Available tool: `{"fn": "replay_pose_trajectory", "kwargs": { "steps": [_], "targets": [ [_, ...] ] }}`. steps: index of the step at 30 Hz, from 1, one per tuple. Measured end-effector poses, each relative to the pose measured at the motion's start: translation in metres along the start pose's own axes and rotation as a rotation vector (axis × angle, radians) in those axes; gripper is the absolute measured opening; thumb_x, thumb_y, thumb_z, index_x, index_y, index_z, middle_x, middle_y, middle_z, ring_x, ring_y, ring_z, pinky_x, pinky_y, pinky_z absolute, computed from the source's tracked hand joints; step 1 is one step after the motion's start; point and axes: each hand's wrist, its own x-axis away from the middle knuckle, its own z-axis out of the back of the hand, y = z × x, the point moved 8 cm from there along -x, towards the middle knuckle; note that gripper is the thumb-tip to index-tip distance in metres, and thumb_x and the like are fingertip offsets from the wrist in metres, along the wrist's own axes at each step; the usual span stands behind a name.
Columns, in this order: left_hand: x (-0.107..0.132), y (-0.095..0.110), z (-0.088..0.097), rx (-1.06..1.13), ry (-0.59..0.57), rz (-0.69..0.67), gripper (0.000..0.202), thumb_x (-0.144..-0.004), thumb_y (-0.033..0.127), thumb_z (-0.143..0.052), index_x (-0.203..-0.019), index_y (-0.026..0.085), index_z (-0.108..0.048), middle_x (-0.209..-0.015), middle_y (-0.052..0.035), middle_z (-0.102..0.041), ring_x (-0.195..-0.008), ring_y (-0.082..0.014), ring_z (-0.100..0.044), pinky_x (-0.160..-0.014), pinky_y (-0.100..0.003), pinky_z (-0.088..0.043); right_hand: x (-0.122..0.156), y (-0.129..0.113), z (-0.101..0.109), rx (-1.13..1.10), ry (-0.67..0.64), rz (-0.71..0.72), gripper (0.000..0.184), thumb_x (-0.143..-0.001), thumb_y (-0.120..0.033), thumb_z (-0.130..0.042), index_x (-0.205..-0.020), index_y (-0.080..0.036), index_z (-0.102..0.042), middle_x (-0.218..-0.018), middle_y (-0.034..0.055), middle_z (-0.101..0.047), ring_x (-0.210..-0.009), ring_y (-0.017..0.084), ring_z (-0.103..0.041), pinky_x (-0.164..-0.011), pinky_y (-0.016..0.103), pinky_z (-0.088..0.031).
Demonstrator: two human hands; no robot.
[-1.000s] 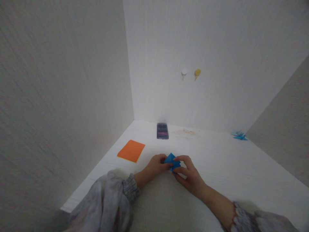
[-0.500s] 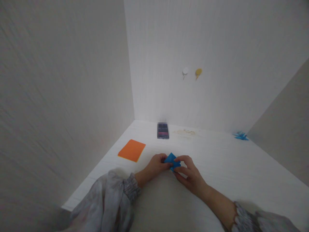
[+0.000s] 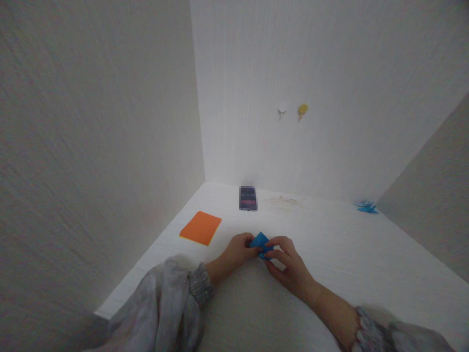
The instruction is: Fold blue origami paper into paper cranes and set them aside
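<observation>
Blue folded paper held at the fingertips of both my hands

The blue folded paper (image 3: 260, 239), a small diamond-like shape with one point away from me, is to the right of the orange sheet (image 3: 201, 228) and a little nearer me; I judge it very light, crisp along its folds, softer where it is one layer, and easy to crease or tear; it should be taken by its side edges, with a gentle fingertip pinch, leaving the middle unpressed.

My left hand (image 3: 240, 249), between the orange sheet and the blue paper, is nearly closed; its thumb lies over the paper's left part, with the fingers curled behind. My right hand (image 3: 293, 271), on the paper's far side from the orange sheet, is arched and narrowly parted; its fingertips hold the right edge lightly; how hard they press, I cannot tell.

On the white table (image 3: 340, 239), a dark, blurred-out object (image 3: 248, 198) lies beyond the orange sheet and to its right; farther right, well apart from the sheet, are pointed blue paper shapes (image 3: 367, 207), too small to count; on the wall above and right of the sheet are a white hook (image 3: 282, 109) and a yellow hook (image 3: 302, 109).
</observation>
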Motion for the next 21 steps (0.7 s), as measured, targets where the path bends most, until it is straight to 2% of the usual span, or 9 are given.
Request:
{"fn": "replay_pose_trajectory", "kwargs": {
  "steps": [7, 14, 21],
  "targets": [
    [0.0023, 0.0065, 0.0002, 0.011, -0.002, 0.009, 0.017, -0.062, 0.023, -0.063, -0.071, 0.011, -0.055, -0.06, 0.0018, -0.054, -0.055, -0.0091, -0.046, -0.053, -0.022, -0.035, -0.0007, -0.0045, 0.0014, -0.023, 0.018, 0.036, 0.015, -0.075, -0.011, -0.051, -0.084, -0.022, -0.055, -0.095, 0.0064, -0.049, -0.09, 0.019, -0.049, -0.074, 0.035, -0.045],
    [-0.0016, 0.0006, 0.0044, 0.06, 0.007, -0.002, 0.022, -0.061, 0.027, -0.065, -0.073, 0.012, -0.056, -0.068, -0.0019, -0.06, -0.063, -0.0139, -0.054, -0.059, -0.025, -0.04, 0.0024, -0.0056, 0.0, -0.033, -0.056, 0.054, 0.015, -0.077, -0.011, -0.05, -0.085, -0.022, -0.057, -0.099, 0.0066, -0.048, -0.092, 0.018, -0.049, -0.073, 0.033, -0.046],
    [-0.0002, 0.0016, 0.0035, 0.061, 0.005, -0.006, 0.023, -0.06, 0.029, -0.066, -0.072, 0.012, -0.056, -0.063, -0.0001, -0.058, -0.059, -0.0119, -0.051, -0.056, -0.023, -0.039, 0.0005, -0.0089, -0.0021, 0.003, -0.069, 0.034, 0.011, -0.077, -0.015, -0.05, -0.087, -0.02, -0.051, -0.096, 0.0082, -0.052, -0.092, 0.019, -0.049, -0.076, 0.035, -0.046]
  ]
}}
